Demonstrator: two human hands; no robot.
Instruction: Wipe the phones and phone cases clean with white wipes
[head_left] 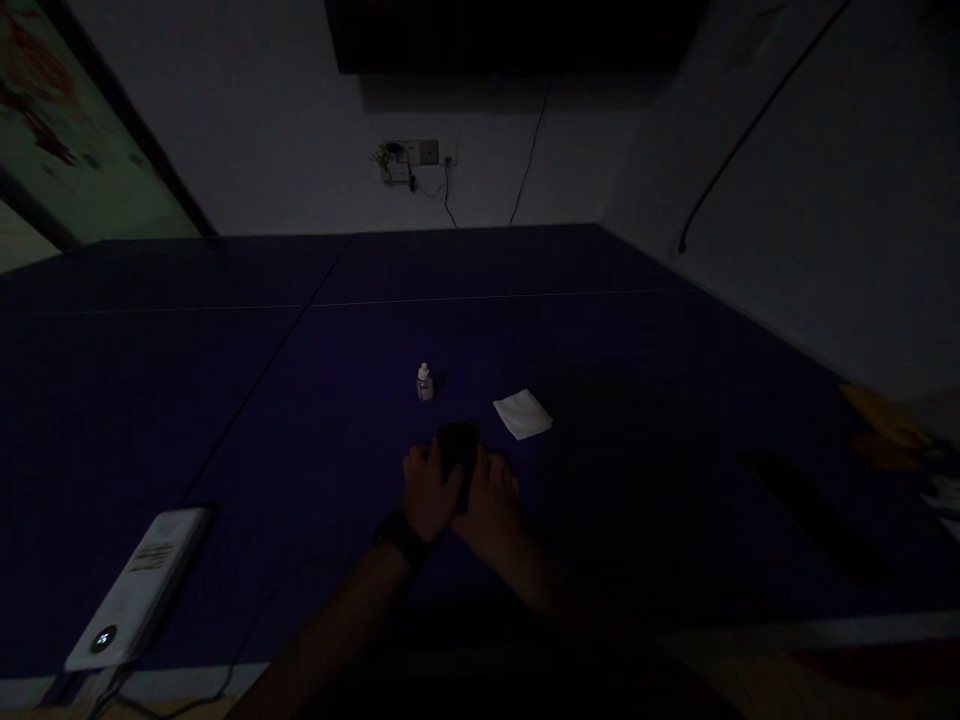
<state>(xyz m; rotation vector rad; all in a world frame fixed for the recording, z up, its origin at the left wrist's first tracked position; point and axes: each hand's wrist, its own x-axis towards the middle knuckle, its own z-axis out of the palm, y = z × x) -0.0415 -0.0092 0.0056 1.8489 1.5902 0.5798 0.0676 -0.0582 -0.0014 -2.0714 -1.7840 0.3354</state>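
Observation:
Near the middle of the blue table, both hands are closed around a dark, flat rectangular object (458, 438) whose kind the dim light hides. My left hand (431, 495), with a dark band on its wrist, grips it from the left, thumb across its near part. On the other side my right hand (487, 500) wraps around its right edge and lower end. Just beyond the hands stands a small clear dropper bottle (425, 385) with a white cap, upright. A folded white cloth or tissue (524, 414) lies to the right of the bottle.
A white power bank (142, 590) with a lit display and a cable lies at the table's (337, 350) left front. On the right are a long dark object (817, 515) and a yellow item (889, 415). Wall sockets (420, 153) and a black screen (517, 35) are at the back.

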